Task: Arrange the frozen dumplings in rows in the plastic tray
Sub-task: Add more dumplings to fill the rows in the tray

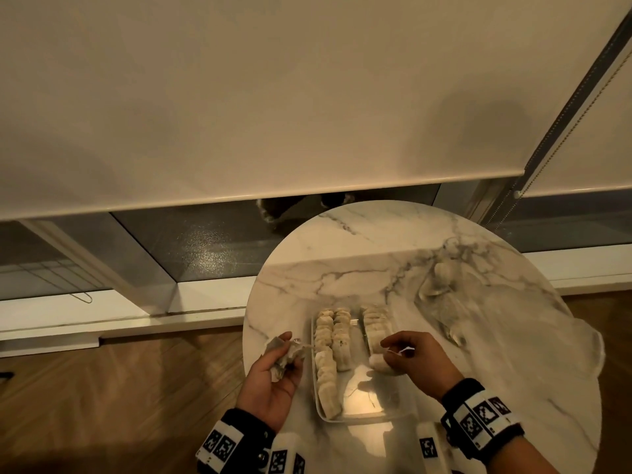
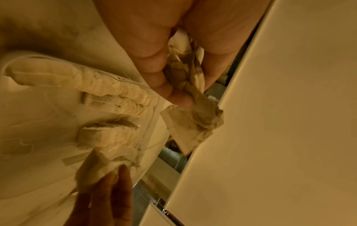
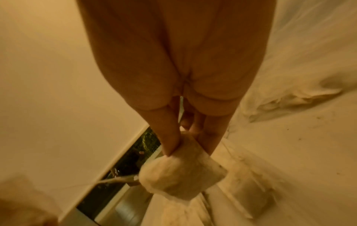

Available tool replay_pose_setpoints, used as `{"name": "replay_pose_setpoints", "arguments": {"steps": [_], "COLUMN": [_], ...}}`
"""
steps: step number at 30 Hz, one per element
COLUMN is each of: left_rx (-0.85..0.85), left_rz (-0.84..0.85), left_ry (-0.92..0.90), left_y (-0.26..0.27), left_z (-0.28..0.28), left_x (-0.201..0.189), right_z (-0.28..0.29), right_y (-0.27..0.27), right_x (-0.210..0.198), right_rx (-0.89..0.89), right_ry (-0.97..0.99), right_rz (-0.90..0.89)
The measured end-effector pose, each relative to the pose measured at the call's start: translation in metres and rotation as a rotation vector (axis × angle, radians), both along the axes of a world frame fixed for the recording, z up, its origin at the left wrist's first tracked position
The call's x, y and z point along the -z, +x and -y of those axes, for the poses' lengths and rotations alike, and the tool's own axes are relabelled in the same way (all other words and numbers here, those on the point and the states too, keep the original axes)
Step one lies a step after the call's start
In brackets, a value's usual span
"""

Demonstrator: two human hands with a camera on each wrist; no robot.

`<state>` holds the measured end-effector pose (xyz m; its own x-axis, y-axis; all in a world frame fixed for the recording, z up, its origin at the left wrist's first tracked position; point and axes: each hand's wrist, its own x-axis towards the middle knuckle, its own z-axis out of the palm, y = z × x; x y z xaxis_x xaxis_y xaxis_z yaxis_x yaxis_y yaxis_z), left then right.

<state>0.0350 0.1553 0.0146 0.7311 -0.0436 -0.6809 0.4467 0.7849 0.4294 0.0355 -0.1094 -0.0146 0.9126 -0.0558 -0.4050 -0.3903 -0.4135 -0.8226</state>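
Currently: clear plastic tray (image 1: 362,418) on round marble tabletop (image 1: 342,268), near front edge. Dumplings (image 1: 333,340) inside in three rows running front to back; left row longest, right row shortest. Right hand (image 1: 419,357) over tray's right row, fingers pinching one dumpling (image 3: 181,174) at near end of that row. Left hand (image 1: 277,374) just left of tray, fingers curled round crumpled wrappers (image 2: 193,116). Clear plastic bag (image 1: 478,302) lying right of tray.

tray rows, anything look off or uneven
The plastic tray has three rows of uneven length: the left row runs nearly its whole length, the right row stops short. The left hand holds crumpled wrapping beside the tray, not a dumpling.
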Motion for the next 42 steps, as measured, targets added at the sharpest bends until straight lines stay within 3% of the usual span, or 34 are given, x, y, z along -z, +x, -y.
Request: {"name": "replay_pose_setpoints", "arguments": {"steps": [7, 13, 17, 23, 42], "left_rx": [-0.042, -0.053, -0.067, -0.088, -0.100], "left_rz": [0.016, 0.003, -0.001, -0.003, -0.007], "left_ry": [-0.027, -0.041, -0.050, -0.037, -0.018], "left_y": [0.003, 0.000, -0.001, -0.002, -0.007], "left_z": [-0.007, -0.012, -0.014, -0.017, -0.020], "left_x": [-0.005, -0.003, -0.004, -0.004, -0.005], "right_z": [-0.003, -0.004, -0.004, -0.003, -0.006], "right_y": [-0.001, -0.002, -0.002, 0.007, 0.074], "right_x": [0.010, 0.021, 0.023, 0.028, 0.041], "right_rx": [-0.180, -0.450, -0.467, -0.514, -0.530], "right_ry": [-0.172, -0.437, -0.489, -0.729, -0.961], "right_rz": [-0.071, -0.119, -0.082, -0.007, -0.034]}}
